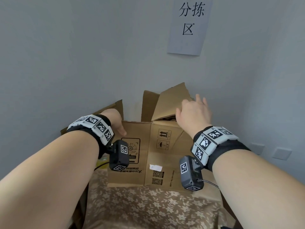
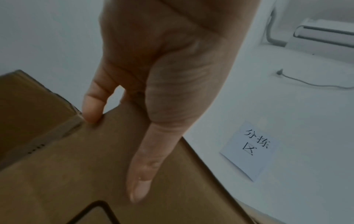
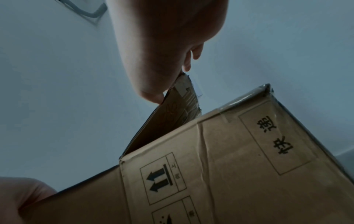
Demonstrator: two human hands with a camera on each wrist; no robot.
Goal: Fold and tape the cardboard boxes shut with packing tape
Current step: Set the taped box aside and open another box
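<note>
A brown cardboard box (image 1: 148, 154) with printed arrows and QR codes stands on a floral cloth, its top open. My left hand (image 1: 115, 123) grips the box's top left edge; in the left wrist view the thumb (image 2: 145, 159) lies flat down the outer face (image 2: 76, 166) and a finger curls over the rim. My right hand (image 1: 193, 113) holds the raised right flap (image 1: 170, 103). The right wrist view shows the thumb (image 3: 151, 91) on the near side of the flap (image 3: 168, 121) and fingers behind it. No tape roll is in view.
The box stands close to a grey wall with a paper sign (image 1: 188, 25) on it. Another cardboard flap (image 1: 113, 106) rises behind my left hand. The floral cloth (image 1: 148, 209) covers the surface in front. Wall sockets (image 1: 280, 152) sit low on the right.
</note>
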